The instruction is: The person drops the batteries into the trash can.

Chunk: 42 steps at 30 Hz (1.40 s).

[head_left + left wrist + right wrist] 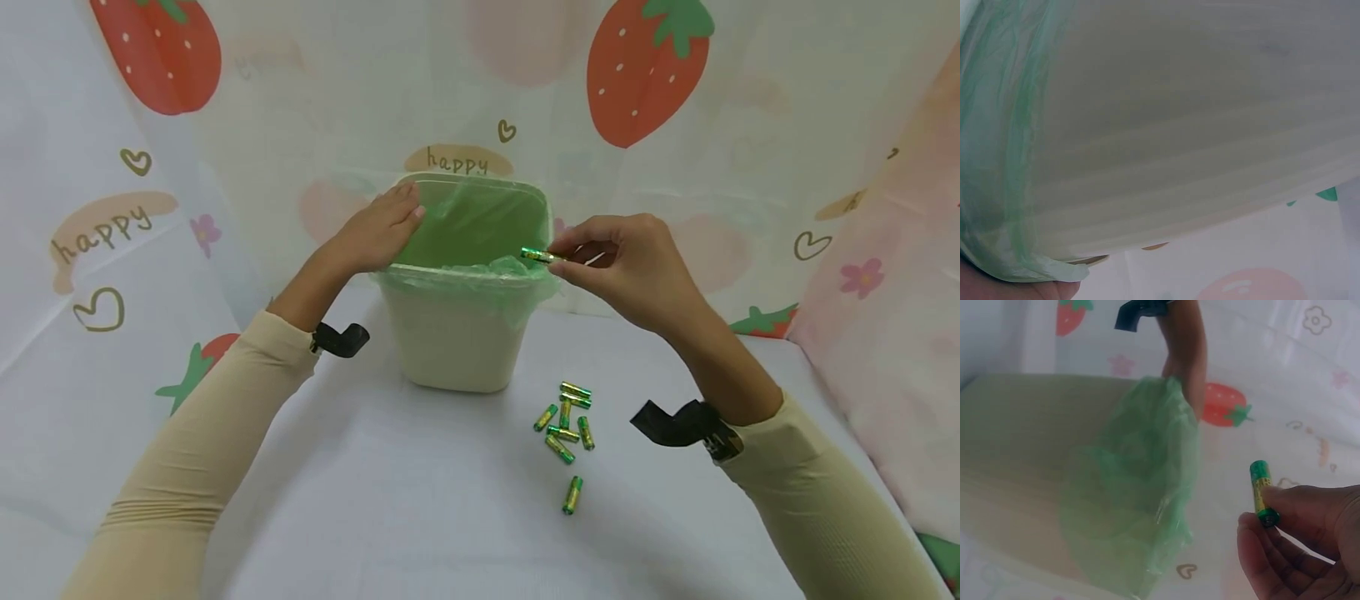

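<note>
A cream trash bin stands upright, lined with a green plastic bag folded over its rim. My left hand rests on the bin's left rim with fingers fairly straight; in the left wrist view only part of that hand shows beside the bag. Between thumb and fingertips, my right hand pinches a green and gold battery at the bin's right rim. The right wrist view shows this battery held by one end.
Several more green and gold batteries lie on the white cloth in front of the bin, to its right. One battery lies nearer, apart from the cluster. A strawberry-printed cloth hangs behind the bin.
</note>
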Available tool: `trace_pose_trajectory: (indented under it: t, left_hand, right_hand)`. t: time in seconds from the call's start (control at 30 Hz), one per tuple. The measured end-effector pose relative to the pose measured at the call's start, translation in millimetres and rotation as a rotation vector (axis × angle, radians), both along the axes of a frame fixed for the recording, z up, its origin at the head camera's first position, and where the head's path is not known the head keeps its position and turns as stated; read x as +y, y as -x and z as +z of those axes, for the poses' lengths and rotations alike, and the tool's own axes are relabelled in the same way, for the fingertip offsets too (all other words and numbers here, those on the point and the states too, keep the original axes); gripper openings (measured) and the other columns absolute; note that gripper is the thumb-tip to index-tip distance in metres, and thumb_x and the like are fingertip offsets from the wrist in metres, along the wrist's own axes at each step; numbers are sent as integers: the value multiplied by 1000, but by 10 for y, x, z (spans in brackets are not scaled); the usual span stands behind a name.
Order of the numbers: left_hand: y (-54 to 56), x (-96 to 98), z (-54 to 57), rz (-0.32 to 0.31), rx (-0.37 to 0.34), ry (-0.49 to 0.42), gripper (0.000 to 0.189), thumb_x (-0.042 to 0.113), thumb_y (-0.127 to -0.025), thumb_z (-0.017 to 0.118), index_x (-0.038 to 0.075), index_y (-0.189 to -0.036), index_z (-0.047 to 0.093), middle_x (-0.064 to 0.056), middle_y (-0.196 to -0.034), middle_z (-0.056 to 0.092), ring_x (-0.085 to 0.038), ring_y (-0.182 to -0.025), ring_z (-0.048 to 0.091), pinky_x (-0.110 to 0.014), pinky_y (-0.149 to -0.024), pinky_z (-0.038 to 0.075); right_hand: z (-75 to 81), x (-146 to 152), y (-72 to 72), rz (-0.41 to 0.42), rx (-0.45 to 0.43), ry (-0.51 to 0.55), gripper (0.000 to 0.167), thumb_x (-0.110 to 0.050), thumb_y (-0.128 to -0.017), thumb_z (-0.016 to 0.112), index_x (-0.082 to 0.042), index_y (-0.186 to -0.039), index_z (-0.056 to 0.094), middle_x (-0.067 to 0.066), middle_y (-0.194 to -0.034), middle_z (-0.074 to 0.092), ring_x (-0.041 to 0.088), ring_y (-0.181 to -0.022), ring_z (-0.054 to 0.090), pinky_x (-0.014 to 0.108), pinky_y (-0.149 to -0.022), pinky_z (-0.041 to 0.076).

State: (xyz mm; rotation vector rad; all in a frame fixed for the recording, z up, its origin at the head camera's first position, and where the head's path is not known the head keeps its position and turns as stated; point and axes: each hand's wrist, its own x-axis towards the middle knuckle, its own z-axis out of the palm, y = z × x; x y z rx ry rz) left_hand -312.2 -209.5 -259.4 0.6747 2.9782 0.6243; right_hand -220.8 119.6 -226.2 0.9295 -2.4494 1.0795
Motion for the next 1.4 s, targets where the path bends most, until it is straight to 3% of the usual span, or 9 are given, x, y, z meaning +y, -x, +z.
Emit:
trace_pose_trajectory:
  t: [0.5,1.4]
  left_hand:
    - [4,11,9,4,-5,-1,62,32,-113,15,-7,-158,-3,-22,-167,-6,-32,-155,-9,-42,-125,-4]
    - [31,-15,-20,0,11,-14,62,31,-113,16,-9,-157,0,-24,-167,-3,-32,-155,-6,-43,-125,-2]
  right_hand:
    - [-8,-294,357,-20,-91,-34,9,-12,-89,79,-8,-96,82,5,-90,76,17,-77,70,20,-67,52]
    - [-114,-631,597,11,-104,-58,12,-10,-88,80,-2,-97,81,9,-87,77,17,-75,72,21,-65,52]
